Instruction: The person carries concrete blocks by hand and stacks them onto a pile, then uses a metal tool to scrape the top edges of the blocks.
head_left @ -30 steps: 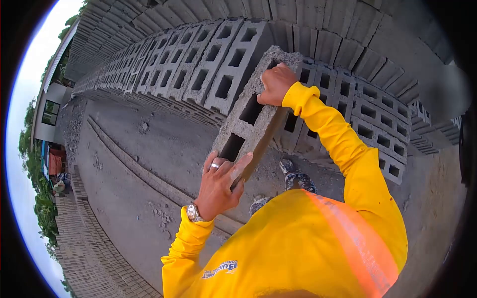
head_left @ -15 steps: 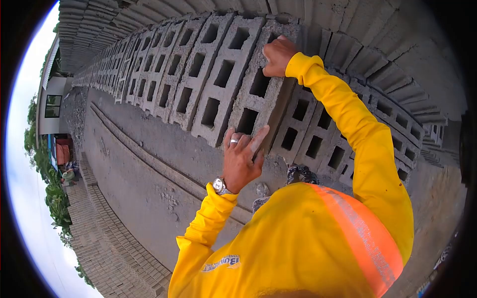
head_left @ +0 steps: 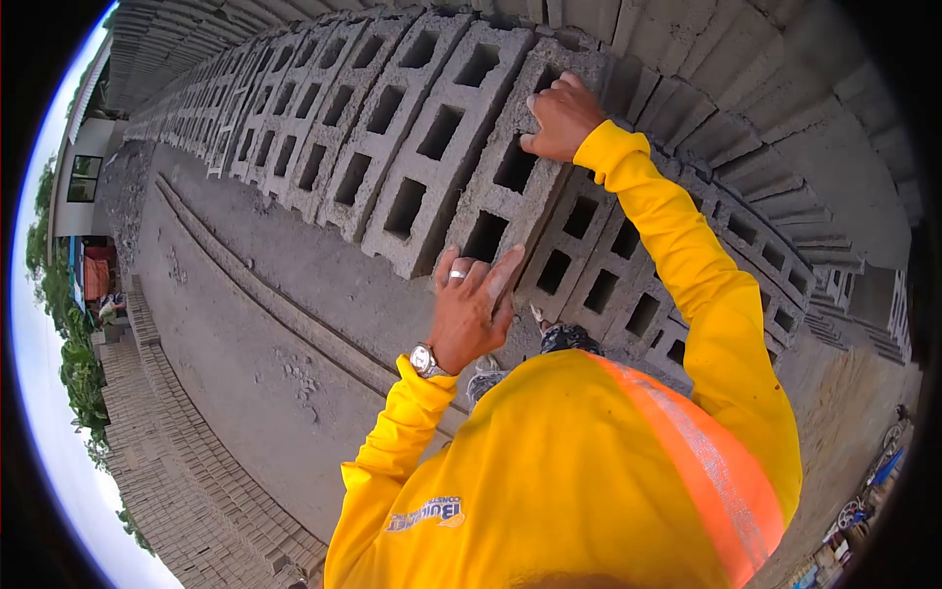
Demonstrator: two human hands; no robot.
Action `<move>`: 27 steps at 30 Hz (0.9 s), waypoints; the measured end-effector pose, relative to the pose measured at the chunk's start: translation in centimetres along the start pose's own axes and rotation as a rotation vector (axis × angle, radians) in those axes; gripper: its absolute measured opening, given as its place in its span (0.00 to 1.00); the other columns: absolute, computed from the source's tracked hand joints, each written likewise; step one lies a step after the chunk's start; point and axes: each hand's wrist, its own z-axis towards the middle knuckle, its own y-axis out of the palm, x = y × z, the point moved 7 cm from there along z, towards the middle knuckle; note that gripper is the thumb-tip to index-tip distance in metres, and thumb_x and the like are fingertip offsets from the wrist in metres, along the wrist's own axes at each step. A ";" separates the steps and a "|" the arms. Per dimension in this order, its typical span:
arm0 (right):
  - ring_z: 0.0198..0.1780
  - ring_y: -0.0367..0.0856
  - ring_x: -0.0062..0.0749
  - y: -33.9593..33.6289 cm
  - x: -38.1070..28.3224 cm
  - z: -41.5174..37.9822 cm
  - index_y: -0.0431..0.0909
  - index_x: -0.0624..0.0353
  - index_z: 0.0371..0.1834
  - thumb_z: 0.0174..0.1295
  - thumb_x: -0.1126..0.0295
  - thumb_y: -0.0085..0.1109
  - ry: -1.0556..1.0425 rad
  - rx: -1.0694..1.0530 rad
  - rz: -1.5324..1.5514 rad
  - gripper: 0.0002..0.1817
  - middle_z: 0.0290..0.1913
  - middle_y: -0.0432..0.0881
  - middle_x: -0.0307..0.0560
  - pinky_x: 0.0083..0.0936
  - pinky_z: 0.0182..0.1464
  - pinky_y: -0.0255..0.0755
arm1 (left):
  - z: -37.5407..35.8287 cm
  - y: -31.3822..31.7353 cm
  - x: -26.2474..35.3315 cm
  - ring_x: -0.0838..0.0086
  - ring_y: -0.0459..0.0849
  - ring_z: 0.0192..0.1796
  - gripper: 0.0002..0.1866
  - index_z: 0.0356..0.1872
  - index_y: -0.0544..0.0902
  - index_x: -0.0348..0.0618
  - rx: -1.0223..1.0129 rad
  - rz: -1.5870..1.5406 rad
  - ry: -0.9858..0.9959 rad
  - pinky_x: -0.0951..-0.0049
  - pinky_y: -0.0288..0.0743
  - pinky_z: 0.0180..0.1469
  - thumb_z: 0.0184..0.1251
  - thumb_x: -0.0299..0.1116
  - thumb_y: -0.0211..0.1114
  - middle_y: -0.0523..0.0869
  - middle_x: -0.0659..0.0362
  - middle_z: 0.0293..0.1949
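A grey concrete hollow block [head_left: 498, 201] stands at the near end of a long row of similar blocks, its rectangular holes facing me. Both my hands grip it. My right hand [head_left: 567, 120] is on its far part, fingers bent at the holes, some fingertips out of sight. At the near end, my left hand [head_left: 469, 312] has its fingers curled over the edge by the lowest hole. Beside the gripped block, the neighbouring hollow block [head_left: 424, 167] is separated by a dark gap.
More hollow blocks [head_left: 599, 260] stand lower, to the right of the gripped one. Stacked blocks [head_left: 746, 59] rise behind. A raised strip [head_left: 285, 309] crosses the grey ground. Rows of blocks [head_left: 186, 461] lie at left, near a building [head_left: 86, 187].
The view has shifted slightly, and the gap beside the gripped block looks a little wider. My right hand's fingers have spread a little; my left hand keeps its place at the near end.
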 end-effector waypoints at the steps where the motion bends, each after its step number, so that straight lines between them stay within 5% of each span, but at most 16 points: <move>1: 0.48 0.78 0.46 -0.4 -0.2 -0.7 0.83 0.63 0.38 0.49 0.50 0.65 -0.023 0.088 -0.017 0.24 0.40 0.83 0.56 0.42 0.64 0.62 | -0.2 -0.3 -0.2 0.64 0.76 0.44 0.37 0.67 0.70 0.54 0.008 -0.008 -0.006 0.48 0.51 0.70 0.51 0.29 0.66 0.80 0.56 0.35; 2: 0.48 0.78 0.45 -1.7 -0.8 -1.3 0.83 0.62 0.37 0.50 0.50 0.65 -0.046 0.178 -0.034 0.24 0.43 0.83 0.55 0.42 0.64 0.61 | -0.3 -0.2 -0.3 0.63 0.77 0.45 0.37 0.68 0.70 0.52 0.013 0.012 -0.003 0.48 0.52 0.70 0.50 0.29 0.66 0.81 0.55 0.35; 3: 0.58 0.74 0.44 -2.2 -0.6 -1.9 0.80 0.61 0.51 0.56 0.43 0.61 0.026 0.093 -0.072 0.32 0.55 0.79 0.53 0.45 0.69 0.56 | -0.4 -0.2 -0.3 0.63 0.77 0.45 0.37 0.68 0.70 0.52 0.026 0.013 -0.004 0.48 0.52 0.70 0.50 0.30 0.66 0.81 0.55 0.35; 6: 0.66 0.68 0.47 -3.1 -0.7 -4.1 0.76 0.59 0.58 0.61 0.44 0.58 -0.115 0.400 0.135 0.31 0.62 0.75 0.52 0.49 0.71 0.52 | -0.4 0.0 -0.5 0.63 0.78 0.45 0.37 0.68 0.70 0.52 0.053 0.015 -0.018 0.48 0.52 0.71 0.50 0.31 0.66 0.81 0.55 0.35; 7: 0.72 0.62 0.47 -2.3 -0.5 -4.0 0.69 0.56 0.66 0.66 0.41 0.50 -0.088 0.306 0.101 0.34 0.69 0.68 0.50 0.49 0.74 0.47 | -0.4 0.1 -0.5 0.62 0.78 0.44 0.37 0.68 0.70 0.52 0.053 0.016 -0.024 0.47 0.51 0.71 0.49 0.31 0.66 0.81 0.55 0.35; 10: 0.74 0.58 0.43 -0.9 0.1 -2.8 0.67 0.58 0.68 0.67 0.35 0.41 -0.131 0.296 -0.086 0.40 0.72 0.65 0.50 0.47 0.73 0.49 | -0.4 0.2 -0.6 0.63 0.78 0.45 0.38 0.68 0.70 0.52 0.029 0.008 -0.032 0.47 0.51 0.71 0.49 0.31 0.66 0.81 0.55 0.35; 17: 0.73 0.60 0.42 -2.3 5.8 -3.8 0.68 0.55 0.68 0.68 0.35 0.35 0.349 0.375 -0.160 0.39 0.73 0.64 0.48 0.49 0.73 0.48 | 0.0 -0.1 -0.6 0.63 0.78 0.45 0.37 0.67 0.71 0.52 0.051 0.003 -0.014 0.48 0.50 0.71 0.49 0.30 0.65 0.81 0.56 0.34; 21: 0.73 0.60 0.42 -3.0 1.4 -3.8 0.70 0.55 0.66 0.68 0.34 0.35 0.156 0.458 -0.063 0.39 0.72 0.65 0.47 0.49 0.73 0.47 | -0.3 0.3 -0.7 0.64 0.78 0.45 0.37 0.67 0.71 0.52 0.054 -0.013 -0.024 0.49 0.51 0.71 0.48 0.30 0.65 0.80 0.56 0.33; 24: 0.73 0.60 0.41 -1.1 -0.5 -1.0 0.71 0.54 0.66 0.67 0.34 0.35 0.018 0.261 -0.019 0.39 0.72 0.65 0.45 0.49 0.74 0.46 | -0.4 0.1 -0.6 0.64 0.78 0.44 0.37 0.67 0.71 0.53 0.066 0.004 -0.019 0.49 0.51 0.71 0.48 0.30 0.65 0.81 0.56 0.33; 27: 0.74 0.59 0.39 -1.1 1.6 -0.5 0.70 0.52 0.67 0.68 0.35 0.34 0.126 0.208 -0.117 0.38 0.72 0.66 0.40 0.48 0.75 0.45 | -0.3 0.1 -0.3 0.65 0.78 0.44 0.38 0.67 0.71 0.53 0.065 0.001 -0.015 0.50 0.51 0.71 0.48 0.30 0.65 0.81 0.57 0.33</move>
